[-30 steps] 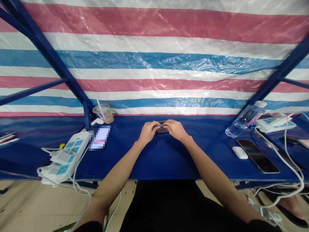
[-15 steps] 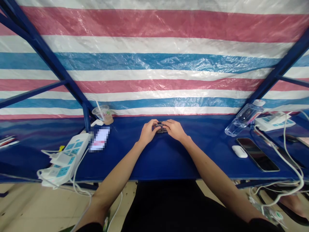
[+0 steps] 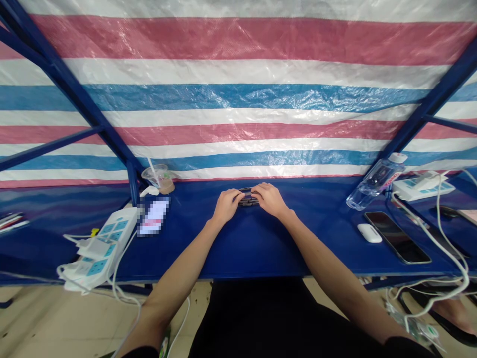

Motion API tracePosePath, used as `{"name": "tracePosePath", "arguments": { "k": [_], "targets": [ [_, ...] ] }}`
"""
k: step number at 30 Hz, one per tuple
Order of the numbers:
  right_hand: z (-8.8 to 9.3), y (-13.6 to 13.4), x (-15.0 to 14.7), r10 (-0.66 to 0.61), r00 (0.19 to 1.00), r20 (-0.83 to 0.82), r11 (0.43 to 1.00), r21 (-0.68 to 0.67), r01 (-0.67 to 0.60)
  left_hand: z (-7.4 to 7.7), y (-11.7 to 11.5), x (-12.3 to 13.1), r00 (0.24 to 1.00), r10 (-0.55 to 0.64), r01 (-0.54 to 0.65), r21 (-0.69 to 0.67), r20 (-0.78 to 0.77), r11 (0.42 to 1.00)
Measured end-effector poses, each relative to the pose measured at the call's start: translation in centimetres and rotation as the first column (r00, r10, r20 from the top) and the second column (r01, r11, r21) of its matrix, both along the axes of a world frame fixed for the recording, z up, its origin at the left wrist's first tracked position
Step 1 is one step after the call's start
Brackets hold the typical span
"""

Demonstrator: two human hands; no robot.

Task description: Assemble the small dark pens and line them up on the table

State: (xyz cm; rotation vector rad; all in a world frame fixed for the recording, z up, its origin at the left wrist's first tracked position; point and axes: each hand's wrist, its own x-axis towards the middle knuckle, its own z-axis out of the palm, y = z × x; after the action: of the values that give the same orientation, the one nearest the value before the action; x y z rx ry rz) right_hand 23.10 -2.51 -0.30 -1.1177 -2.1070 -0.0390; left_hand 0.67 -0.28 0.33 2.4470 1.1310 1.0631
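Your left hand (image 3: 226, 206) and right hand (image 3: 270, 199): both grips closed on small dark object (image 3: 248, 197) on blue worktop (image 3: 246, 248); phone (image 3: 397, 237) well right of object.

Blue table (image 3: 316, 248): power strip (image 3: 100, 248) front left, blurred card (image 3: 153, 216) beside it, cup with straw (image 3: 159, 178) behind. Right side: water bottle (image 3: 375, 185) lying down, phone (image 3: 397, 237), earbud case (image 3: 369, 232), second power strip (image 3: 423, 189) (white cables (image 3: 443, 233) draped over the edge). Striped tarp (image 3: 238, 99) behind, on blue metal frame (image 3: 70, 84).
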Motion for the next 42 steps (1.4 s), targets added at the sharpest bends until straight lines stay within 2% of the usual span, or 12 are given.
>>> {"name": "tracePosePath", "arguments": {
  "k": [4,8,17,22,28,36,42],
  "targets": [
    [-0.05,-0.06,0.00,0.010,1.000,-0.007,1.000,-0.004,-0.010,-0.03,-0.24,0.15,0.999,-0.013,0.015,-0.043,0.049,0.999],
    [-0.15,-0.04,-0.05,0.012,1.000,-0.006,1.000,-0.004,-0.012,0.05,-0.39,0.20,1.000,-0.002,0.002,0.003,0.015,1.000],
    [0.09,-0.25,-0.09,0.024,0.999,-0.020,1.000,-0.013,-0.024,0.04,-0.28,0.19,0.999,-0.018,0.019,-0.012,0.038,1.000],
    [0.22,-0.42,-0.22,0.034,0.999,-0.020,0.999,-0.014,-0.034,0.08,-0.28,0.10,1.000,-0.011,0.011,0.024,-0.012,1.000],
    [0.33,-0.54,-0.32,0.053,0.998,-0.039,0.999,-0.008,-0.054,0.17,-0.32,0.17,0.999,0.004,-0.005,0.048,0.034,0.999],
    [0.51,-0.82,-0.59,0.069,0.997,-0.024,0.997,-0.024,-0.070,0.69,-0.53,0.04,1.000,0.011,-0.012,0.047,0.020,0.999],
    [0.27,-0.66,-0.55,0.066,0.997,-0.027,0.998,-0.015,-0.066,0.31,-0.48,0.30,0.999,-0.040,0.041,0.075,-0.018,0.996]
  ]
}}
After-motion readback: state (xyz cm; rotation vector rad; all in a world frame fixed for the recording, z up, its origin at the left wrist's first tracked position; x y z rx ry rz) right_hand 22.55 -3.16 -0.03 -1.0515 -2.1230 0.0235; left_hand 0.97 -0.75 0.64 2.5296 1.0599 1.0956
